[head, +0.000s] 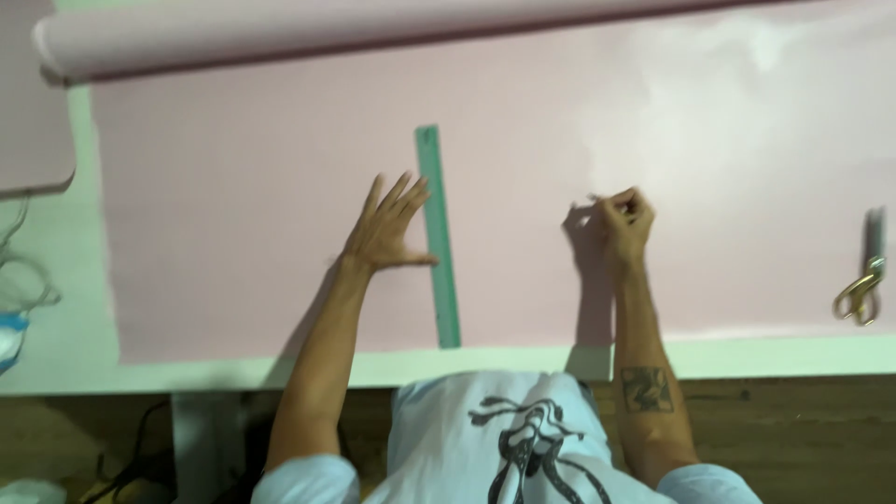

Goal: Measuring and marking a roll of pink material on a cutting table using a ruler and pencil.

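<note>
A wide sheet of pale pink material [233, 187] lies flat across a light green table [793, 355], unrolled from a pink roll [280, 37] at the far edge. A long green ruler [437, 233] lies on it, pointing away from me. My left hand [385, 229] rests flat on the sheet, fingers spread, thumb and fingertips touching the ruler's left edge. My right hand [623, 219] hovers over the sheet to the right of the ruler, fingers pinched together around something small; what it is I cannot make out.
Gold-handled scissors [866, 280] lie on the sheet at the far right. Another pink board [33, 103] sits at the upper left. White and blue items [11, 322] lie at the left edge. Dark cables [140, 457] hang below the table over a wooden floor.
</note>
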